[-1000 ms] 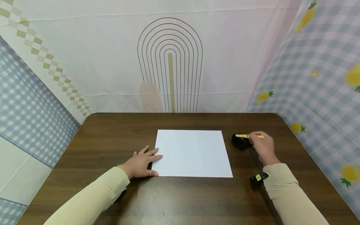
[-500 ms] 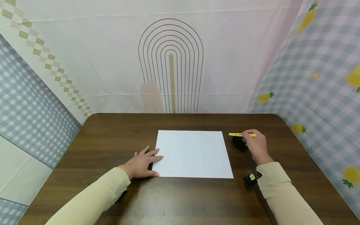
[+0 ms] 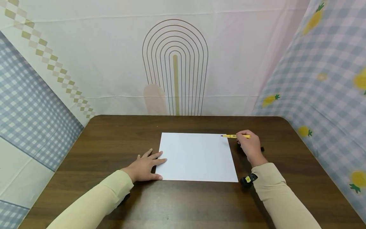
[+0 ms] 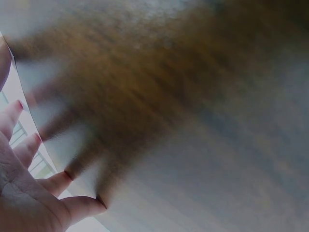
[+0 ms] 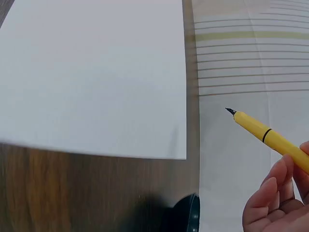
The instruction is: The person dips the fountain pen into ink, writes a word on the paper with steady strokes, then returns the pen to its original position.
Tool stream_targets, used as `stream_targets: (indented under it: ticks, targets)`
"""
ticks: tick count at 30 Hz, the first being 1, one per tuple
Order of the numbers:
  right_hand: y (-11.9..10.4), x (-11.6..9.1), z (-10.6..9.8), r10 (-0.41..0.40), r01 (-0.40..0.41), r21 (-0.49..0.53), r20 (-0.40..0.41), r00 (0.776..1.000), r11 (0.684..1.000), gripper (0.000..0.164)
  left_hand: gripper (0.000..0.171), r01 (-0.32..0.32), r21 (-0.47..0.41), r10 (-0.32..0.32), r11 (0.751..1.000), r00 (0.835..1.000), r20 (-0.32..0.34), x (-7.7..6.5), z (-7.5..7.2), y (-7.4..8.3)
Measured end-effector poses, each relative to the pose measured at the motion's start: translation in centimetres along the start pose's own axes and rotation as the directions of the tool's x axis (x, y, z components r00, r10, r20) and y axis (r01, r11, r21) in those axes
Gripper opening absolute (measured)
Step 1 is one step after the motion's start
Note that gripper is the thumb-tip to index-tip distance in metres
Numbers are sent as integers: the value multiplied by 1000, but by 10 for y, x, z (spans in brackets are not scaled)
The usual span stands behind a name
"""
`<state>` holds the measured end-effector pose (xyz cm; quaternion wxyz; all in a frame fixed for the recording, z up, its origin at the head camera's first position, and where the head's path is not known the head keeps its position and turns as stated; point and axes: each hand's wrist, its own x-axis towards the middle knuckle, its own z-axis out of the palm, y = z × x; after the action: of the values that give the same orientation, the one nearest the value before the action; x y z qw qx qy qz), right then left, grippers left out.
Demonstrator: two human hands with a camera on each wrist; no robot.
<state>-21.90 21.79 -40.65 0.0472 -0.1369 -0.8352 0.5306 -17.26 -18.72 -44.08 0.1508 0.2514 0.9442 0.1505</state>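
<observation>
A white sheet of paper [image 3: 197, 159] lies on the brown table. My left hand [image 3: 144, 168] rests at its left edge with fingers spread, the thumb by the near corner. In the left wrist view the fingertips [image 4: 62, 180] press down along the paper's edge. My right hand [image 3: 250, 148] pinches a yellow fountain pen [image 5: 277, 142] between thumb and fingers. Its dark nib [image 5: 231, 111] points left, and in the head view it overlaps the sheet's far right corner. A round black object [image 5: 186, 215] stands on the table below the right hand, mostly hidden by it in the head view.
The brown wooden table [image 3: 183, 203] runs back to a white cloth [image 3: 114, 63] with printed arches. Blue checked cloth [image 3: 328, 95] with pineapples hangs along the right side. A black device [image 3: 247, 180] is strapped at the right wrist.
My right hand has moved left with the pen, from above the round black object to the paper's far right corner. The left hand and the sheet have stayed in place.
</observation>
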Motion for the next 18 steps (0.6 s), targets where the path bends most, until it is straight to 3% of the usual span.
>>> stream_targets:
  ticks: [8,18]
  targets:
    - [-3,1,13,-12,11,22,39,999,1000,30,70,12,-3,-12,1000,1000,6,-1,-2,2]
    - [-9,2,29,32,-32,-3,59,998,999,29,70,11,-4,-11,1000,1000,2,0,-1,1]
